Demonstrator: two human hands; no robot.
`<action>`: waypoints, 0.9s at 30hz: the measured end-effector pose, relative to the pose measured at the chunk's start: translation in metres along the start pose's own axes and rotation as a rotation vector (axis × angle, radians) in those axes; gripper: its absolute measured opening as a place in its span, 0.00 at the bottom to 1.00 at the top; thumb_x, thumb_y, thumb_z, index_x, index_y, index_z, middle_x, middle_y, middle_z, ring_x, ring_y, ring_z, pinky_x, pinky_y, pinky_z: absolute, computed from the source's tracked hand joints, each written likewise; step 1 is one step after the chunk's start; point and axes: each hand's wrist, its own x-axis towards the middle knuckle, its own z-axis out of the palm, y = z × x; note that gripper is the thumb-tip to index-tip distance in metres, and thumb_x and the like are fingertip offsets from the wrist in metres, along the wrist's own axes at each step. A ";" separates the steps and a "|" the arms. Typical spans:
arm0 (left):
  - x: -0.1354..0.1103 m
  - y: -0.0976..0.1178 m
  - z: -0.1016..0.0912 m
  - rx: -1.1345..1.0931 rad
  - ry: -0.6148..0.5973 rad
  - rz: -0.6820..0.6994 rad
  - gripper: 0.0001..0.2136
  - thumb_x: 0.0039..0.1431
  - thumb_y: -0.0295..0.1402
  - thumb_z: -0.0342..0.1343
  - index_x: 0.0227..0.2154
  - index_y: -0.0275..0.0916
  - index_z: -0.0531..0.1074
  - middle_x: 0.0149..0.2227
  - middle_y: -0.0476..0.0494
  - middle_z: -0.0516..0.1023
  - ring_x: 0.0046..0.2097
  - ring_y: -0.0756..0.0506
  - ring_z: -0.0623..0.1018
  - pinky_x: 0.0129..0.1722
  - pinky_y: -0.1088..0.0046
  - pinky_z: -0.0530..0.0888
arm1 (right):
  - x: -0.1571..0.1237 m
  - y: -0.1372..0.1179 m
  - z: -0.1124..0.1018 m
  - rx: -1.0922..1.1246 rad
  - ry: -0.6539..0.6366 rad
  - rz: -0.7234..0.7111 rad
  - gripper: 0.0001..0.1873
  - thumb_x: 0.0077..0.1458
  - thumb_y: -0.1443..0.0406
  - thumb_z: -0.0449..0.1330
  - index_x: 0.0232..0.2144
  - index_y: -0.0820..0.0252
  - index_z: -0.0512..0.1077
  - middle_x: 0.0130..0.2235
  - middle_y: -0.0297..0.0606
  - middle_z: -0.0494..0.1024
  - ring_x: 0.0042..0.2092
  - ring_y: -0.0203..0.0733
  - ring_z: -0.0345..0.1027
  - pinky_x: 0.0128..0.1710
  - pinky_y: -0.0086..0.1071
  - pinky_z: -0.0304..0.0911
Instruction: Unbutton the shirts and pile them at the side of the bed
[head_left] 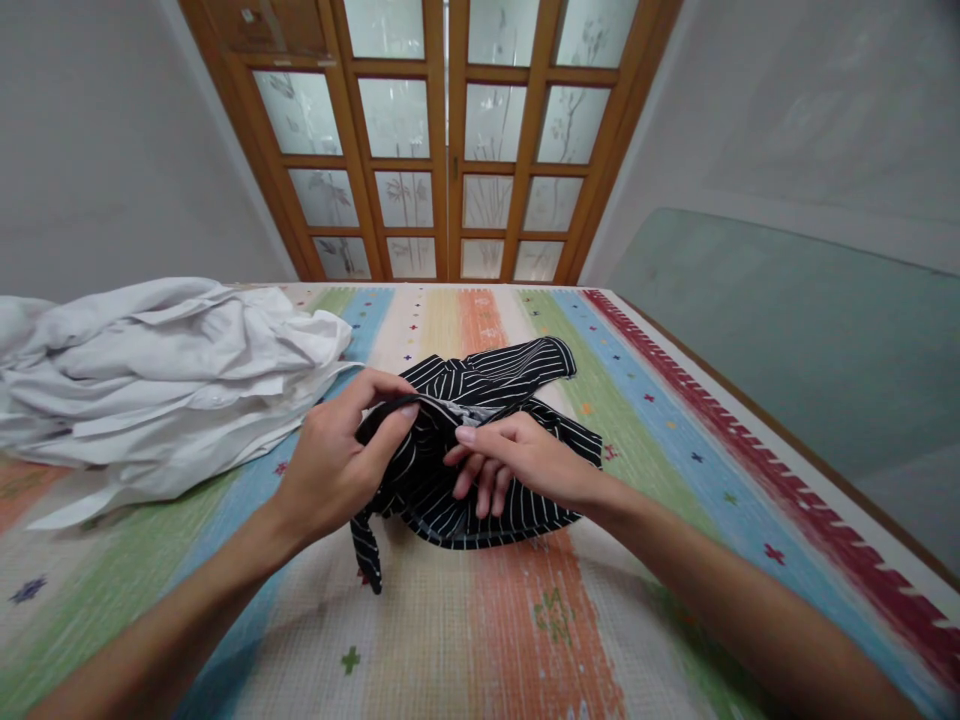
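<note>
A black shirt with white pinstripes point(480, 520) lies bunched up in the middle of the striped cloth, one sleeve point(517, 362) stretched toward the back right. My left hand point(341, 455) pinches a raised edge of the shirt between thumb and fingers. At the same edge, just to the right, my right hand point(517, 458) has its thumb and index finger closed on the fabric, its other fingers curled below. A greyish inner part point(469, 412) shows between the two hands. Part of the shirt is hidden behind my hands.
A heap of white cloth point(172, 370) lies on the left. Beneath everything is a multicoloured striped cloth point(420, 640) covering the table. A pale green panel point(787, 370) stands along the right side; wooden doors with glass panes point(405, 120) are beyond the far edge.
</note>
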 end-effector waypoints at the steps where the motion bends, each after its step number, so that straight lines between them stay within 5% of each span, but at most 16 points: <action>1: -0.001 0.001 0.000 0.011 -0.010 0.014 0.07 0.63 0.36 0.50 0.37 0.39 0.68 0.34 0.48 0.76 0.35 0.49 0.75 0.36 0.72 0.71 | 0.001 0.002 0.002 0.030 0.016 0.023 0.24 0.58 0.48 0.56 0.36 0.65 0.73 0.30 0.44 0.80 0.21 0.35 0.70 0.16 0.27 0.64; 7: -0.004 0.007 -0.002 0.106 -0.315 0.095 0.08 0.65 0.36 0.43 0.34 0.40 0.63 0.27 0.51 0.73 0.29 0.50 0.72 0.31 0.73 0.68 | 0.015 0.018 0.010 0.196 0.298 -0.068 0.21 0.55 0.50 0.60 0.24 0.60 0.65 0.26 0.33 0.74 0.15 0.25 0.58 0.10 0.21 0.48; 12: -0.008 0.009 0.000 0.186 -0.517 -0.024 0.13 0.62 0.41 0.48 0.44 0.39 0.62 0.28 0.50 0.75 0.30 0.47 0.74 0.31 0.71 0.67 | 0.016 0.026 0.011 0.150 0.385 -0.127 0.18 0.55 0.55 0.61 0.22 0.59 0.63 0.22 0.30 0.71 0.16 0.27 0.57 0.11 0.22 0.48; 17: -0.008 0.002 0.016 0.194 -0.422 -0.054 0.17 0.59 0.47 0.52 0.41 0.39 0.68 0.30 0.48 0.77 0.31 0.46 0.76 0.30 0.71 0.68 | 0.009 0.024 0.015 -0.134 0.283 -0.233 0.17 0.58 0.58 0.58 0.21 0.60 0.67 0.17 0.29 0.68 0.17 0.28 0.57 0.16 0.24 0.52; 23: -0.007 -0.010 0.025 0.169 -0.288 0.086 0.07 0.60 0.34 0.53 0.35 0.37 0.72 0.29 0.47 0.76 0.30 0.49 0.74 0.32 0.71 0.69 | 0.007 0.025 0.013 -0.228 0.320 -0.329 0.14 0.58 0.60 0.58 0.23 0.61 0.71 0.22 0.32 0.72 0.21 0.30 0.62 0.20 0.26 0.57; 27: -0.005 -0.014 0.026 0.150 -0.313 0.172 0.07 0.61 0.30 0.50 0.32 0.36 0.73 0.29 0.46 0.75 0.31 0.49 0.73 0.32 0.72 0.68 | 0.006 0.026 0.014 -0.286 0.418 -0.429 0.13 0.56 0.59 0.60 0.23 0.60 0.69 0.23 0.31 0.71 0.23 0.31 0.63 0.23 0.27 0.59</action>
